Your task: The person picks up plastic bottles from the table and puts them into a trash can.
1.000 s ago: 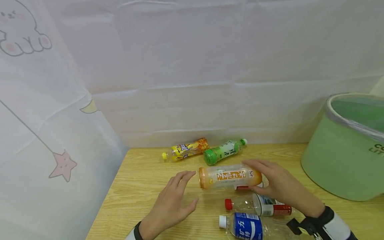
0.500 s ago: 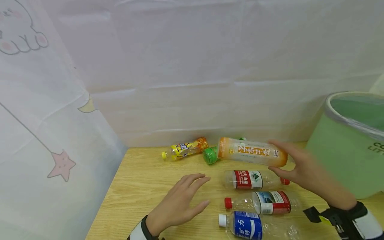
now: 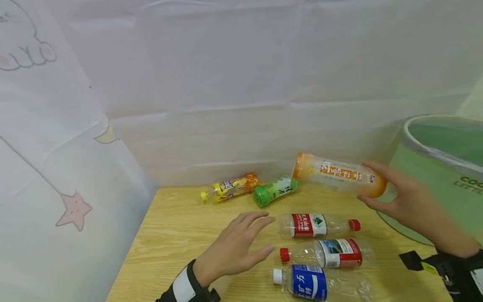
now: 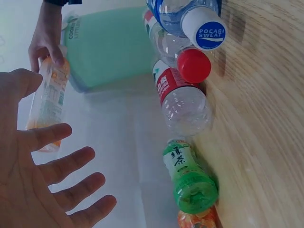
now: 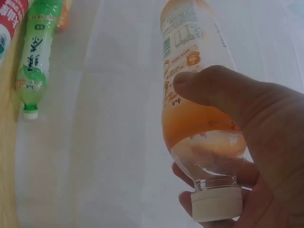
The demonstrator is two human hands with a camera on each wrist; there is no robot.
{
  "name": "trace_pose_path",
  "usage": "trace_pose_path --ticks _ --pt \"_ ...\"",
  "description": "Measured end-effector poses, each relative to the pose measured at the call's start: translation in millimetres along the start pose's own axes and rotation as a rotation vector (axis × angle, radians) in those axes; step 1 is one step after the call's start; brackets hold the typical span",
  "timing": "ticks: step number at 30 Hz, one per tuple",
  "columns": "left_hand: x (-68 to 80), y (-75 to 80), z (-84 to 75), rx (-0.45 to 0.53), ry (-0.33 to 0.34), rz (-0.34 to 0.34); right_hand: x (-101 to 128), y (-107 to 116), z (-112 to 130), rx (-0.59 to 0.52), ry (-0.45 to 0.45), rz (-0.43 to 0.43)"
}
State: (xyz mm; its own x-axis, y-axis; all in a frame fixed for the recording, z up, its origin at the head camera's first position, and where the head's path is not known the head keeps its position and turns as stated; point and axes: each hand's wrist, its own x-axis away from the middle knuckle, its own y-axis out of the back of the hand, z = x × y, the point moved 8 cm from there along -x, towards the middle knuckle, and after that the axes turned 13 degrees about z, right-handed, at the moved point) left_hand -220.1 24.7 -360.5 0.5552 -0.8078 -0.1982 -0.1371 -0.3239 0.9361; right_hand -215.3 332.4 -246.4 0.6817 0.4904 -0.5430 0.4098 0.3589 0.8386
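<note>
My right hand (image 3: 409, 201) grips an orange-labelled plastic bottle (image 3: 337, 174) near its capped end, holding it above the table beside the green bin. In the right wrist view its white cap (image 5: 217, 203) points down, and the thumb lies across the label with fingers behind. My left hand (image 3: 235, 247) hovers over the table, fingers spread and holding nothing. Nearest to it lie a red-labelled bottle (image 3: 307, 225), another red-capped bottle (image 3: 339, 253) and a blue-labelled bottle (image 3: 309, 282) with a white cap, all on their sides.
A large green bin (image 3: 426, 167) with a grey rim stands at the right. Toward the back of the wooden table (image 3: 170, 235) lie a yellow-labelled bottle (image 3: 234, 188) and a green bottle (image 3: 275, 191). A pale sheet (image 3: 226, 105) hangs behind.
My right hand has lifted the orange-labelled bottle up and to the right toward the bin, uncovering the red-labelled bottle beneath. My left hand has shifted slightly right.
</note>
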Motion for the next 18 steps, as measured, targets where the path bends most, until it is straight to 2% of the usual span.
trace_pose_path --ticks 12,18 --pt "-30.3 6.4 -18.5 -0.041 -0.093 0.018 9.6 45.6 -17.0 0.156 -0.103 -0.036" --pt "-42.4 9.6 -25.1 -0.055 -0.123 0.027 17.0 65.9 -25.3 0.149 -0.19 -0.076"
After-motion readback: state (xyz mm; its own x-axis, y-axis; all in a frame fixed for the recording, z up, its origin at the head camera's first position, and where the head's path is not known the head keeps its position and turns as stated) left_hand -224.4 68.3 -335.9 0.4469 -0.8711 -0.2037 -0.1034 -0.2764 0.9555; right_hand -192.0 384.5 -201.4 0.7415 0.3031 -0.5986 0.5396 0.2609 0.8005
